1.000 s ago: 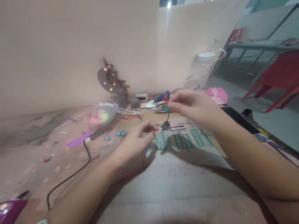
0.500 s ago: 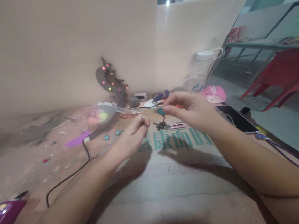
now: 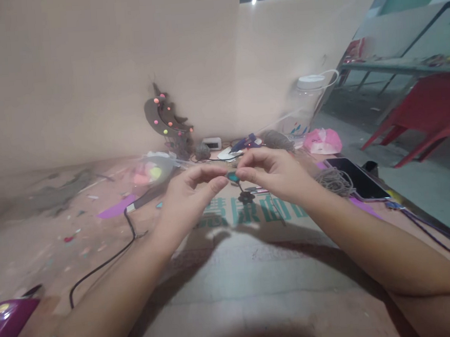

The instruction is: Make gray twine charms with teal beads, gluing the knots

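Between my two hands is a small teal piece (image 3: pixel 233 176), pinched at its edges. My left hand (image 3: pixel 188 194) is closed with thumb and fingertips at its left side. At the right side, thumb and fingers of my right hand (image 3: pixel 277 176) grip it. A dark flower-shaped piece (image 3: pixel 246 197) hangs below on a thin strand, low over the printed board. Just behind it lies a craft knife (image 3: pixel 257 190), partly hidden. Near my left wrist a small teal bit (image 3: pixel 159 205) lies on the table.
A glue gun (image 3: pixel 246 143) rests at the back beside a ball of grey yarn (image 3: pixel 279 140). A dark crescent ornament with coloured dots (image 3: pixel 167 116) leans on the wall. To the right are a bottle (image 3: pixel 301 104), a phone (image 3: pixel 358 177) and grey cord (image 3: pixel 334 181). A black cable (image 3: pixel 101 272) crosses the left.
My left hand has opened out from its curled shape and taken hold of the teal piece's left side. My right hand has moved slightly left and down with the piece.
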`<state>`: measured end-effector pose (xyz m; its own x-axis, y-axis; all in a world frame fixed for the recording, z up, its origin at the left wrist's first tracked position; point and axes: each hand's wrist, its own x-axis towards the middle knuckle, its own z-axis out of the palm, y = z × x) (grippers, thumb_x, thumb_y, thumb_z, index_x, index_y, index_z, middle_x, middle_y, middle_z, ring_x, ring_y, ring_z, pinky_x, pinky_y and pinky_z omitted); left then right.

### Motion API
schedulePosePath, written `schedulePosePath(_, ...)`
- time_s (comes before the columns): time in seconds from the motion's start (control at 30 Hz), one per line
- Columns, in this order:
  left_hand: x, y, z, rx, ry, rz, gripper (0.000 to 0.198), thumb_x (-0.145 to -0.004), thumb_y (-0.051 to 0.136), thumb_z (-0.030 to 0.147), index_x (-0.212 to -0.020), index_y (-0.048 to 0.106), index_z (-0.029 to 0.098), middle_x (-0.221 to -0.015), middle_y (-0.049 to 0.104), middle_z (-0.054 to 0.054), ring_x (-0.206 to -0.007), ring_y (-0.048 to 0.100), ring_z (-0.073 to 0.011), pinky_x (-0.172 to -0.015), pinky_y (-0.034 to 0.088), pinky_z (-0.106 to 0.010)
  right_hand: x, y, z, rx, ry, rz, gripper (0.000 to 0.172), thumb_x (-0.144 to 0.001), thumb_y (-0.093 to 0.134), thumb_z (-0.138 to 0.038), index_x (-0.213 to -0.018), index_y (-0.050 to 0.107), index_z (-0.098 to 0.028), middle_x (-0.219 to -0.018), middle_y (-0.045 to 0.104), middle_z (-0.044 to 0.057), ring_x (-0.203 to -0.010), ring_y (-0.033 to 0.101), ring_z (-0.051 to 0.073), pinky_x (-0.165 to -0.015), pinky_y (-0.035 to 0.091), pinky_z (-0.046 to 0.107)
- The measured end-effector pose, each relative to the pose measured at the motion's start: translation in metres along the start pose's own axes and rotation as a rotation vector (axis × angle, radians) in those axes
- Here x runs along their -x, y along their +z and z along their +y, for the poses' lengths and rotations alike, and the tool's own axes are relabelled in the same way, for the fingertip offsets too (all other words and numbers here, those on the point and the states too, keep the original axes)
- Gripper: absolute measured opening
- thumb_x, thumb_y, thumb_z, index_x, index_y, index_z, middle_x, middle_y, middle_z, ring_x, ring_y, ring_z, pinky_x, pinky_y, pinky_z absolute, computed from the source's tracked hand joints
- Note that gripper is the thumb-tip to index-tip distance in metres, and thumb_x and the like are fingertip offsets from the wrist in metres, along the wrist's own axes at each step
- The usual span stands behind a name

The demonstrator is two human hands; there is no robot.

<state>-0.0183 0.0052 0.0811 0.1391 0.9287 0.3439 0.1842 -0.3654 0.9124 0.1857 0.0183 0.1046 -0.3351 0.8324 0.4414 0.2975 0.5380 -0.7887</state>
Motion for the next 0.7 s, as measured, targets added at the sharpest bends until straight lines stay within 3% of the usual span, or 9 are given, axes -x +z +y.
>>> schedulePosePath(0.1,0.0002,0.0018,-0.0002,0.000,0.002,-0.036,0.028,-0.080,0.079,0.044,-0.097,0.077,0.022,-0.101,0.078,-0.005,-0.096,0.070,-0.0221,-0.088,0.054,-0.033,0.0010,0.0015,-0.0004,-0.002,0.002,-0.008,0.020,-0.084,0.072,-0.034,-0.074,0.068,-0.017,-0.075,0.068,0.001,-0.074,0.061,0.015,-0.071,0.046,0.028)
schedulePosePath(0.27,0.0017,0.0063,-0.0041,0.057,0.051,-0.002,0.023,-0.080,0.080,0.041,-0.091,0.073,0.022,-0.098,0.075,-0.005,-0.093,0.069,-0.0203,-0.087,0.054,-0.032,0.0020,0.0034,0.0018,-0.031,-0.052,-0.038,0.025,-0.086,0.074,-0.042,-0.082,0.070,-0.017,-0.076,0.066,0.001,-0.071,0.060,0.014,-0.068,0.048,0.029)
schedulePosePath(0.37,0.0021,0.0072,-0.0064,0.095,0.071,0.026,0.020,-0.082,0.079,0.038,-0.090,0.069,0.022,-0.094,0.073,-0.003,-0.090,0.068,-0.0179,-0.084,0.053,-0.029,0.0038,0.0004,0.0019,0.036,-0.277,0.038,0.023,-0.089,0.072,-0.043,-0.096,0.073,-0.021,-0.081,0.067,0.002,-0.073,0.061,0.015,-0.070,0.051,0.030)
schedulePosePath(0.5,0.0032,0.0068,-0.0049,0.116,0.068,0.001,0.018,-0.084,0.077,0.035,-0.085,0.066,0.022,-0.087,0.070,0.000,-0.084,0.066,-0.0153,-0.078,0.052,-0.026,0.0062,-0.0039,0.0025,0.295,-0.594,0.081,0.010,-0.094,0.067,-0.026,-0.097,0.077,-0.024,-0.088,0.067,0.004,-0.083,0.064,0.016,-0.078,0.053,0.030)
schedulePosePath(0.7,0.0069,0.0068,-0.0015,0.069,0.013,0.005,0.020,-0.083,0.078,0.039,-0.083,0.068,0.021,-0.086,0.072,-0.001,-0.083,0.065,-0.0169,-0.078,0.050,-0.029,0.0051,-0.0013,0.0058,0.379,-0.676,0.092,0.006,-0.093,0.068,-0.024,-0.095,0.074,-0.022,-0.086,0.068,0.004,-0.085,0.066,0.017,-0.081,0.055,0.031)
